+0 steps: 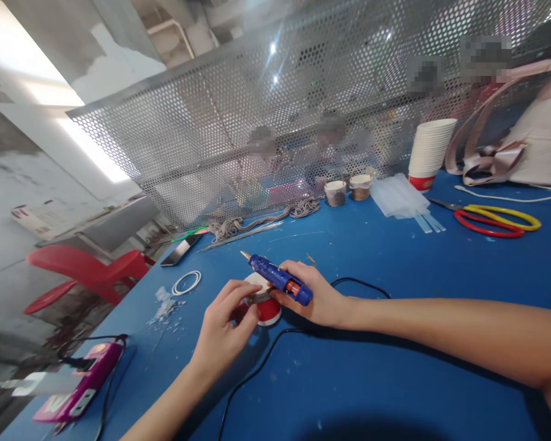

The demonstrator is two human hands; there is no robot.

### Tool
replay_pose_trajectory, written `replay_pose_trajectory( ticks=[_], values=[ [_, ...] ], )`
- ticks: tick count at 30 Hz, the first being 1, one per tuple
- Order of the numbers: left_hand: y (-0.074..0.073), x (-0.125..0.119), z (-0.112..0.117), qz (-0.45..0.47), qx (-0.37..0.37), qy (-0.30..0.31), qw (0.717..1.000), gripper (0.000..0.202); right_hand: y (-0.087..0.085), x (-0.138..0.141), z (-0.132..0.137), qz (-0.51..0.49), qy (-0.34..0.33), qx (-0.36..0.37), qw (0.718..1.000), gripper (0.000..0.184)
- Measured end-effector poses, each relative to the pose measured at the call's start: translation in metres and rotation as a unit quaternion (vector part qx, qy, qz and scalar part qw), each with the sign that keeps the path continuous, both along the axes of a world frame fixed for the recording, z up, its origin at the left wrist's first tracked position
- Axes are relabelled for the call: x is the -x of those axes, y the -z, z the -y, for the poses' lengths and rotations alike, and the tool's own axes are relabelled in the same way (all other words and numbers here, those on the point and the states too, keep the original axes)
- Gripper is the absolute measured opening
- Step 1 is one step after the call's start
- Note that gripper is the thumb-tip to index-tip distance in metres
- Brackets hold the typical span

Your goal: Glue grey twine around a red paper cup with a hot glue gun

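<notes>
Glue gun over blue table.

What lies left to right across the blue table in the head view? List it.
Pink device → white ring → left hand → blue glue gun → right hand → stack of paper cups → scissors.

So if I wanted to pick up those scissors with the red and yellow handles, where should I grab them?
Take the scissors by the looped handles, coming from above on the right. They lie flat on the blue table, the loops wide and free of other things, while the blades point left toward the clear sticks.
</notes>
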State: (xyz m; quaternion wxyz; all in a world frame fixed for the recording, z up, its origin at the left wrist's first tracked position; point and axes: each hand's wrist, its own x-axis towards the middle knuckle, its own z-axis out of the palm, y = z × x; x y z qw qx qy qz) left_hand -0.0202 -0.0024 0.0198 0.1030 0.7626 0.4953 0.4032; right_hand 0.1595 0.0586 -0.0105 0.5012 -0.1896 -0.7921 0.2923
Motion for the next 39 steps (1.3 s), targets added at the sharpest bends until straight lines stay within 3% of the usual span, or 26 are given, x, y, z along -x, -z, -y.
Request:
replay_pose_trajectory(
  ticks=[4,7,10,15,20,28,35,39],
  values=[
    [0.004,-0.002,0.000,-0.073,-0.063,-0.023,0.995,0.016,0.000,0.002,0.002,-0.005,-0.003,0.003,1.000,0.007],
    [0.003,-0.004,0.001,-0.074,-0.068,-0.035,0.994,0.009,-0.001,0.003,0.003,-0.017,-0.022,0.024,0.999,0.008],
    [-0.001,-0.005,0.001,-0.037,-0.040,-0.051,0.997,0.006,-0.002,0.003,0.004,-0.048,-0.017,0.044,0.998,0.008],
    [-0.007,-0.006,0.001,0.070,0.073,-0.111,0.989,0.008,0.001,0.001,0.005,-0.061,0.055,0.044,0.996,0.007],
    [-0.007,-0.009,0.002,0.140,0.154,-0.114,0.971,0.011,0.009,0.003,0.006,-0.051,0.010,0.059,0.997,0.013],
    [-0.004,-0.012,0.002,0.127,0.156,-0.100,0.975,0.013,0.010,0.005,0.009,-0.063,-0.008,0.079,0.995,0.014],
    [-0.001,0.002,-0.002,0.212,0.176,-0.093,0.957,0.017,0.003,-0.009,0.015,-0.044,0.025,0.107,0.993,0.007],
    [-0.001,0.008,-0.005,0.242,0.159,-0.095,0.952,0.019,0.006,-0.016,0.017,-0.008,-0.004,0.144,0.990,0.013]
  ],
)
